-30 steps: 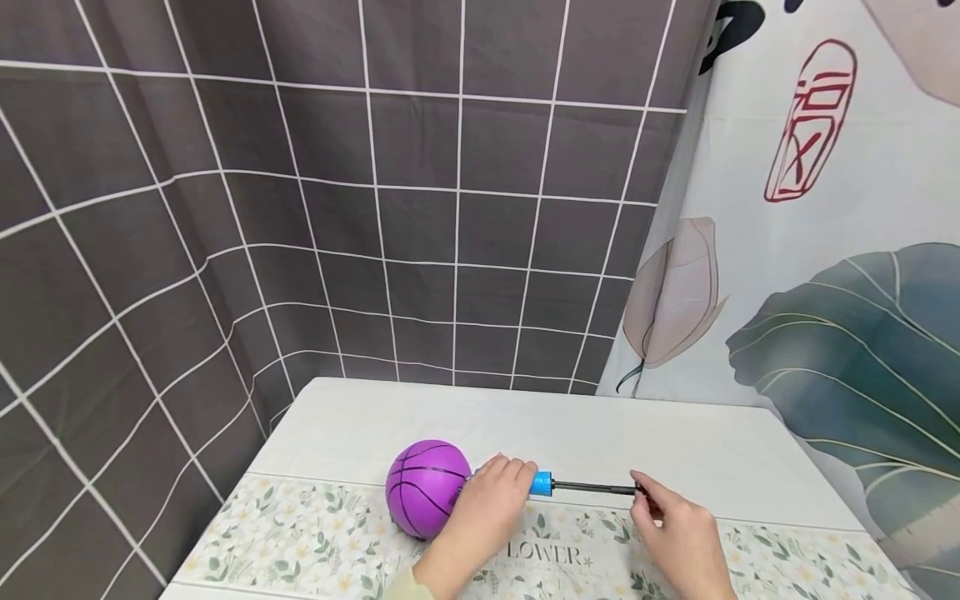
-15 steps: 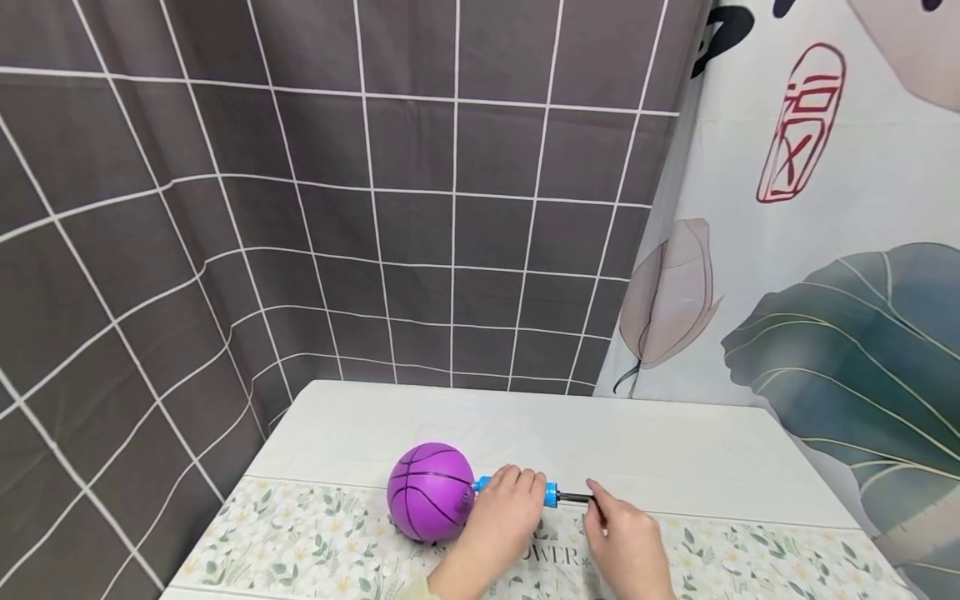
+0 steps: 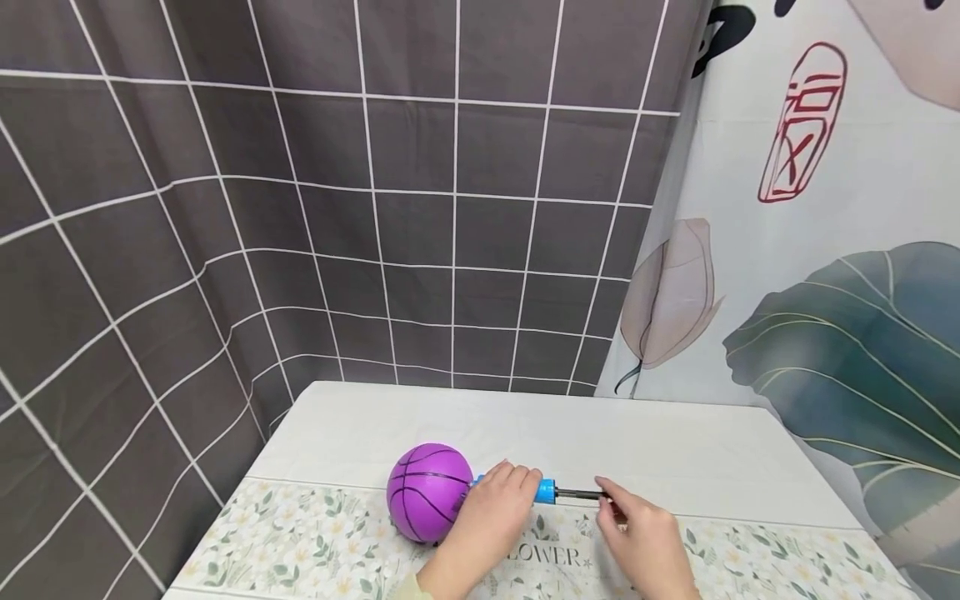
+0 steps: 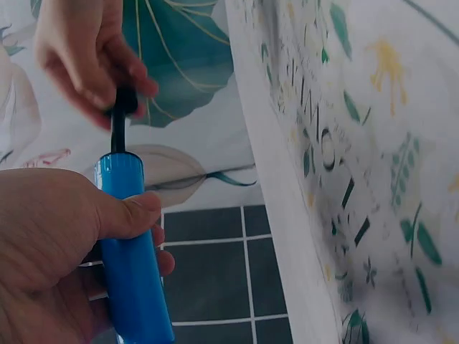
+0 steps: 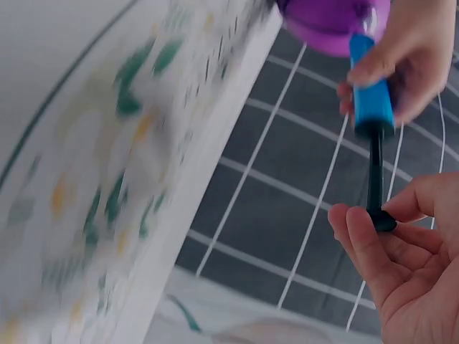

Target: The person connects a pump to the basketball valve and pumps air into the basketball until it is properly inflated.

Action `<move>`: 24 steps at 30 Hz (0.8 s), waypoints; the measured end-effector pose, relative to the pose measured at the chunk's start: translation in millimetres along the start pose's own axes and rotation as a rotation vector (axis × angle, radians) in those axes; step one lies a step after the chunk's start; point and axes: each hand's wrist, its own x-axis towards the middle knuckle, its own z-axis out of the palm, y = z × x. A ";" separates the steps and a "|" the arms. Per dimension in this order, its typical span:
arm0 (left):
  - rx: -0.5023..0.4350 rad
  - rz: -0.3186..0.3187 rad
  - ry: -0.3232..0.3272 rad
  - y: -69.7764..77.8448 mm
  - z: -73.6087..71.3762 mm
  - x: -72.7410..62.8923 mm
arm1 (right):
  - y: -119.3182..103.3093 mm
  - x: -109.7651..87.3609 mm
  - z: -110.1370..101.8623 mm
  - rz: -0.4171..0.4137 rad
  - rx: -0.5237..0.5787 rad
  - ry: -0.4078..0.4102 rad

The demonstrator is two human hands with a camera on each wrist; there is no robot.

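Note:
A purple ball with black basketball lines (image 3: 429, 493) rests on the table at the left of the hands. Against its right side sits the tip of a blue hand pump (image 4: 133, 265), which lies level in the head view. My left hand (image 3: 491, 517) wraps round the blue barrel. The black pump rod (image 3: 579, 493) sticks partway out of the barrel's right end. At that end my right hand (image 3: 645, 533) grips the small black handle (image 5: 381, 220) between thumb and fingers. In the right wrist view the pump's clear tip (image 5: 369, 21) meets the ball.
The white table (image 3: 360, 417) bears a floral runner (image 3: 285, 533) with printed lettering. A dark grey curtain with white grid lines (image 3: 412, 225) hangs behind and at the left. A white cloth with leaf prints (image 3: 750, 275) hangs at the right.
My right hand has pushed the rod left into the barrel, then drawn it slightly back out to the right. My left hand and the ball have shifted only a little.

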 end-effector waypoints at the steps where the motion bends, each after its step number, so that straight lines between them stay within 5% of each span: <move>1: 0.000 -0.007 -0.004 -0.9 -0.5 0.1 | 4.2 0.5 -3.1 0.009 -0.009 0.015; 10: 0.016 -0.033 -0.009 -4.9 -3.0 0.8 | 23.3 0.6 -18.8 0.051 -0.047 0.062; 19: 0.041 -0.027 -0.053 4.7 -1.5 3.0 | -0.6 -2.4 1.9 -0.026 -0.048 0.081; 24: 0.065 0.006 -0.022 14.1 3.4 3.6 | -14.6 -5.1 13.0 -0.070 -0.027 0.037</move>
